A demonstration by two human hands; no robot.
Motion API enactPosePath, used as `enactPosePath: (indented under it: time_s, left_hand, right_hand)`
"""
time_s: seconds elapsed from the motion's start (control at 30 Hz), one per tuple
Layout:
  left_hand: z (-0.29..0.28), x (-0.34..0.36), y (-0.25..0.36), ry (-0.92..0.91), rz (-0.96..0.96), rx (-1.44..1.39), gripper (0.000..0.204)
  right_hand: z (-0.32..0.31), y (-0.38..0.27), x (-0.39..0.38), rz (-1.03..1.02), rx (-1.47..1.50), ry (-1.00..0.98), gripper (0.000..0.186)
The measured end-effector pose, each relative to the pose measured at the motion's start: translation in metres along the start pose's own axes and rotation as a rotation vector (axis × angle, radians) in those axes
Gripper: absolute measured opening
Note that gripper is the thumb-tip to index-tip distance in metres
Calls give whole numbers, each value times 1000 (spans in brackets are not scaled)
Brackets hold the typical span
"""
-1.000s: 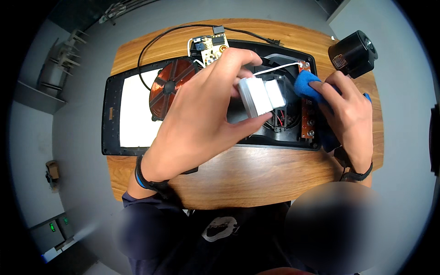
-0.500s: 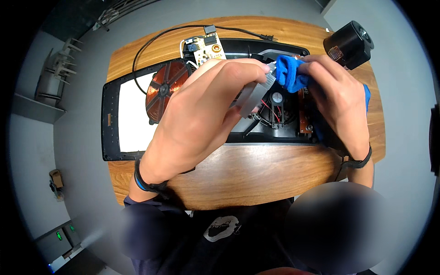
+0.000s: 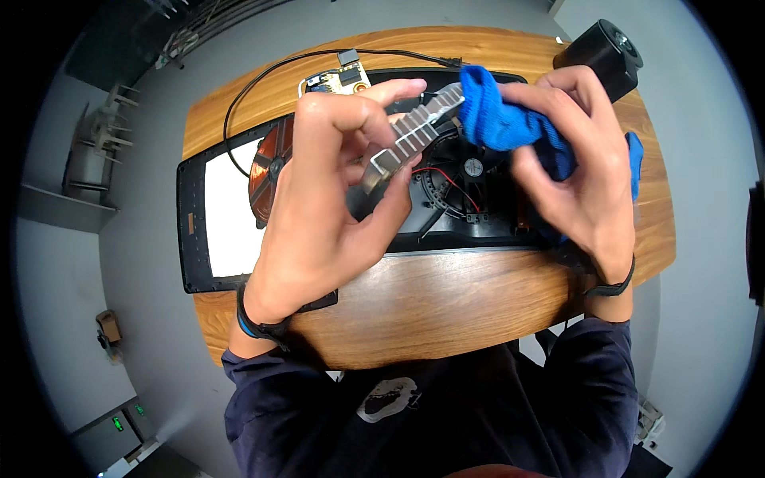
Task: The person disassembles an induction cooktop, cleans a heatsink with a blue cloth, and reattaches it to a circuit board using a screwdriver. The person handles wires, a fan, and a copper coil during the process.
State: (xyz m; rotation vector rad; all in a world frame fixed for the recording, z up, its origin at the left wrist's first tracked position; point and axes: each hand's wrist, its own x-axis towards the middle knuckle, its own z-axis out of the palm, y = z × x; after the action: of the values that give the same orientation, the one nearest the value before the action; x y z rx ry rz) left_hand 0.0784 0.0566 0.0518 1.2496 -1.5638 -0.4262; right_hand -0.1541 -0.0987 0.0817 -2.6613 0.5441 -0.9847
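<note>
Since the earlier frames, I have lifted the metal heat sink (image 3: pixel 414 131) higher and turned it, so that its finned side now faces up and its long axis runs diagonally toward the upper right. Previously its flat bright face was toward the camera. My right hand (image 3: pixel 574 167) has come in from the right edge of the casing and brought the blue cloth (image 3: pixel 498 119) up against the upper end of the heat sink.

My left hand (image 3: pixel 335 191) is closed on the heat sink: the forefinger lies along its upper edge, and the thumb presses from below near its lower end. My right hand is closed around the blue cloth, with the fingers bunched over it. Part of the cloth trails out behind the hand on the right. The cloth touches the far end of the heat sink.

Both hands are held above the opened black appliance casing (image 3: pixel 195 231), which lies on the wooden table (image 3: pixel 446 303). Directly under the heat sink, inside the casing, sits a round black fan (image 3: pixel 470 171) with red and black wires. A copper coil (image 3: pixel 267 163) shows at the left of my left hand, beside a white panel (image 3: pixel 231 211). A small circuit board (image 3: pixel 339 80) lies at the top edge of the casing, with a black cable (image 3: pixel 263 76) looping past it. A black cylinder (image 3: pixel 602 48) stands at the upper right corner of the table, just beyond my right hand.
</note>
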Motion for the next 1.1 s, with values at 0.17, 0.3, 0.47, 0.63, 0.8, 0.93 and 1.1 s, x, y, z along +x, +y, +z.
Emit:
enactPosePath:
  time_s: [0.17, 0.3, 0.47, 0.63, 0.8, 0.93, 1.1]
  left_hand:
    - [-2, 3, 7, -78, -27, -8, 43]
    - [-5, 5, 6, -98, 17, 163, 34]
    - [3, 6, -4, -63, 141, 344, 27]
    - [6, 5, -4, -91, 182, 342, 25]
    - [1, 4, -5, -45, 49, 327, 37]
    - [0, 4, -7, -21, 33, 369, 44]
    - [2, 5, -9, -65, 59, 362, 41]
  right_hand:
    - [7, 5, 3, -24, -10, 14, 43]
    - [8, 11, 3, -65, 1, 17, 32]
    - [11, 6, 6, -154, 42, 14, 32]
    - [19, 5, 3, -162, 81, -183, 31]
    - [20, 11, 2, -128, 114, -174, 25]
    - [22, 15, 2, -98, 149, -113, 24]
    - [22, 16, -1, -86, 119, -93, 23]
